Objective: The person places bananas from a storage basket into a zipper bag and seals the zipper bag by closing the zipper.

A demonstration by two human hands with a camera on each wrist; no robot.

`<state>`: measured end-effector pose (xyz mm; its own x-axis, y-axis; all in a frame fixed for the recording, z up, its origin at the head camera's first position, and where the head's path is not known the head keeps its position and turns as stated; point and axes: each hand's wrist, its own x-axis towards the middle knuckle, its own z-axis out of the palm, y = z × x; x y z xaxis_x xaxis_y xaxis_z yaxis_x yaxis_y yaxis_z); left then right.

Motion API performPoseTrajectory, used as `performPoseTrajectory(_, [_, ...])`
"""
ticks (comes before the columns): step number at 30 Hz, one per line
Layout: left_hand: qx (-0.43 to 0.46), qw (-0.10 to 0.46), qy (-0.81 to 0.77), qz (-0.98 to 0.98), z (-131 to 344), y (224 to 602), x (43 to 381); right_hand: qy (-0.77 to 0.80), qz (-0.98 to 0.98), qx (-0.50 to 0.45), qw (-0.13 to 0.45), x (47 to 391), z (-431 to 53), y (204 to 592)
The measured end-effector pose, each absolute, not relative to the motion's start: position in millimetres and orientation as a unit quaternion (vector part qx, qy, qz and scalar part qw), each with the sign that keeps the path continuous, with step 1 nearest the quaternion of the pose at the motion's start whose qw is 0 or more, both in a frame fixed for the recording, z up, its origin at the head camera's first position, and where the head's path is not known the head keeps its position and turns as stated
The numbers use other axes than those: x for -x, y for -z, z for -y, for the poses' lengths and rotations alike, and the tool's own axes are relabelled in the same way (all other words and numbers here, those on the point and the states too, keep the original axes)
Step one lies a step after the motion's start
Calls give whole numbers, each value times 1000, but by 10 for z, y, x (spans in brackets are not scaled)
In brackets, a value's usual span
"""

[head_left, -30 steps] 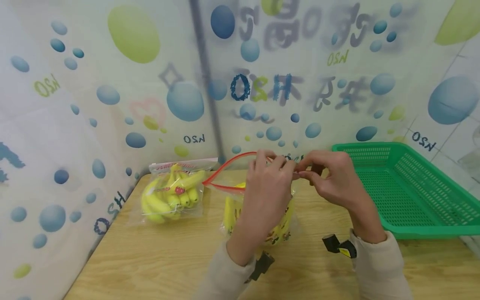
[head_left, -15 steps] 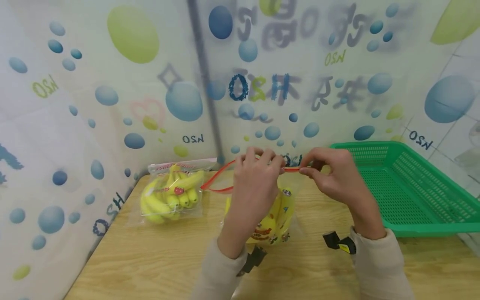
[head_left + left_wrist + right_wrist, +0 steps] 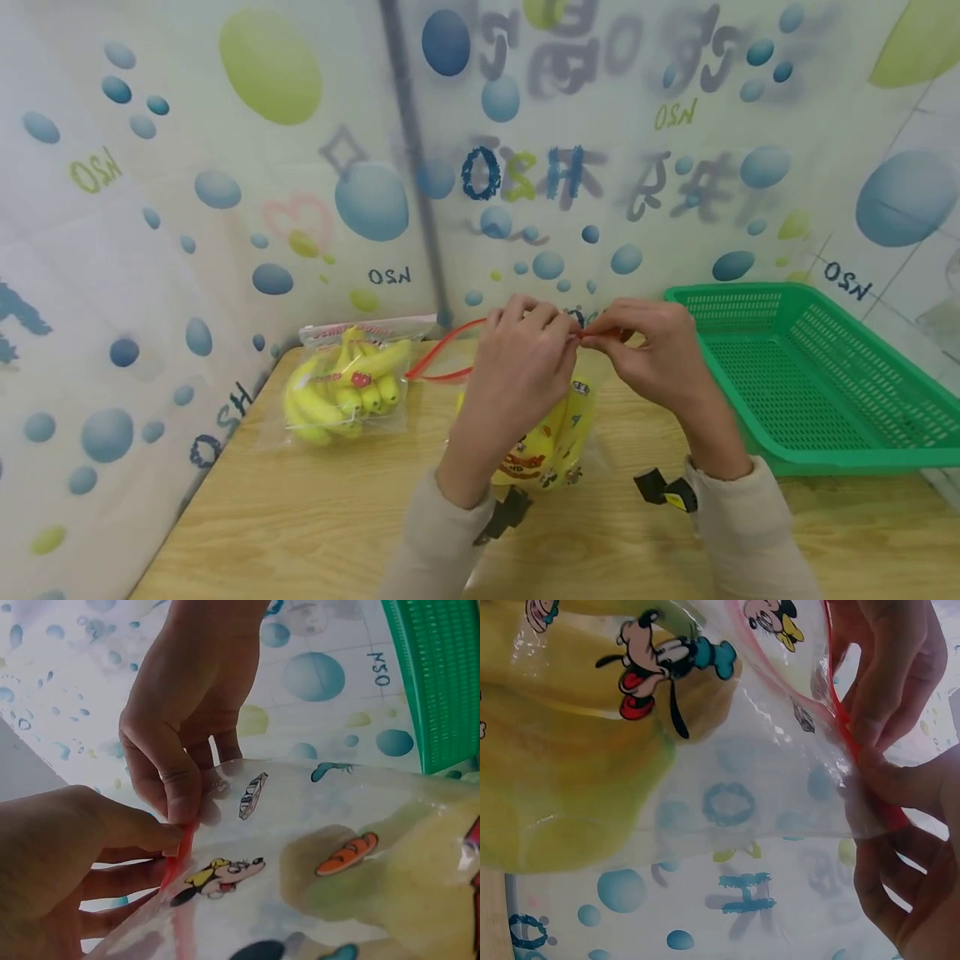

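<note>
A clear zip bag [image 3: 573, 433] printed with cartoon figures stands upright on the table, yellow bananas [image 3: 577, 787] inside it. Along its mouth runs a red zip strip [image 3: 178, 859]; its left part is spread apart in a loop. My left hand [image 3: 521, 358] pinches the strip between thumb and fingers, near the middle of the mouth. Right beside it, the thumb and index finger of my right hand [image 3: 652, 350] pinch the strip, fingertips meeting those of the left. In the head view my left hand and forearm hide much of the bag.
Left of the hands, another clear zip bag [image 3: 330, 335] of bananas [image 3: 311, 408] lies on the wooden table [image 3: 300, 517]. A green plastic basket [image 3: 862, 460] stands at the right. Behind the table hangs a sheet [image 3: 300, 167] patterned with bubbles.
The left hand has shifted a little left along the strip, and the loop at left has narrowed. After a gap half a second ago, the right hand has come left to meet it.
</note>
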<state>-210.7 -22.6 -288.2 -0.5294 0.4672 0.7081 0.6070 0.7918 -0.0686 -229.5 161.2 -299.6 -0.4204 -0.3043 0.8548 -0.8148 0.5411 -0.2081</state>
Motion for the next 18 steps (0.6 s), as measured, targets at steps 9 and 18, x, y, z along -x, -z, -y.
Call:
performPoseTrajectory(9, [297, 367, 90, 877, 318, 2850, 2130, -320, 783, -333, 416, 2273, -1591, 2983])
performPoseTrajectory(18, [287, 357, 94, 884, 376, 2856, 2165, -301, 800, -332, 400, 2250, -1692, 2956])
